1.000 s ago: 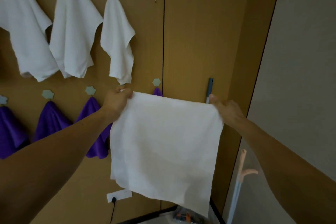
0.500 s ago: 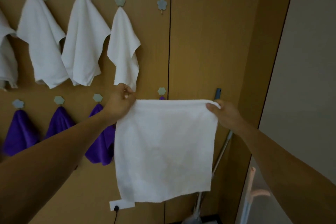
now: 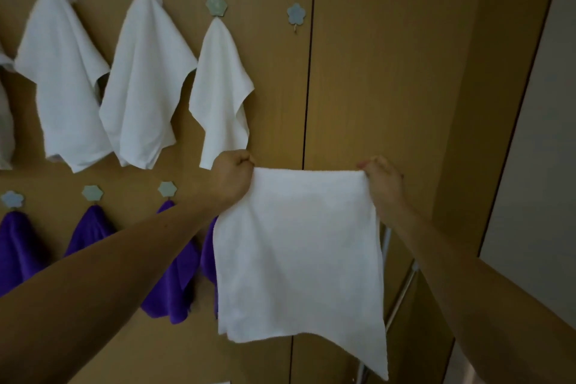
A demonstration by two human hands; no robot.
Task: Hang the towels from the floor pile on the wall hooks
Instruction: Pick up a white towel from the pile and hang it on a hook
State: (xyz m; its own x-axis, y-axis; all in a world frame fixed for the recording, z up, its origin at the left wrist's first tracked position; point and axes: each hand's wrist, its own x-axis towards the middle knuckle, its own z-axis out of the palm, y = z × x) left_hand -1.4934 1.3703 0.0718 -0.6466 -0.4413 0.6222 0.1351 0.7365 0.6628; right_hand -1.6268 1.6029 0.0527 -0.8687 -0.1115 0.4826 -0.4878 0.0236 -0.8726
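left hand (image 3: 232, 176) – clenched on the top left corner of the white towel (image 3: 299, 252) | right hand (image 3: 381, 179) – pinching its top right corner | towel spread flat between them, hanging in front of the wooden wall (image 3: 374, 72), below the bare flower hook (image 3: 295, 14) | three white towels and purple towels (image 3: 168, 284) hang on hooks to the left

I've got the held white towel (image 3: 299, 246) covering most of a fourth purple towel (image 3: 208, 246). The left forearm (image 3: 124, 274) masks the other purple cloths' lower edges, the leftmost white towel (image 3: 4, 121) runs off frame, and a pale pole (image 3: 399, 299) is half hidden.
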